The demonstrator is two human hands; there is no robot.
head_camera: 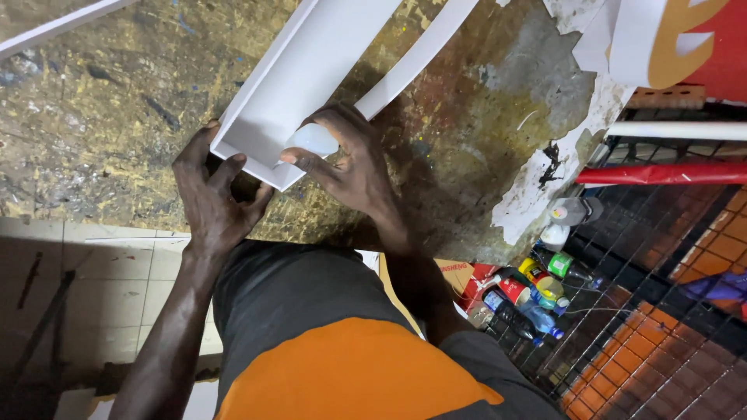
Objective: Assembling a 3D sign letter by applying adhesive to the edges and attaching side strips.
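Gripping the near end of a white, channel-shaped plastic board piece on the paint-stained bench, left hand clasps its corner w/ curled fingers; right hand grasps a small white rounded bottle against its edge.

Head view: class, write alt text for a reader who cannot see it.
Two bare hands work at the near end of a white channel-shaped piece on a paint-stained table: the left hand braces it, the right hand presses a small white bottle inside.
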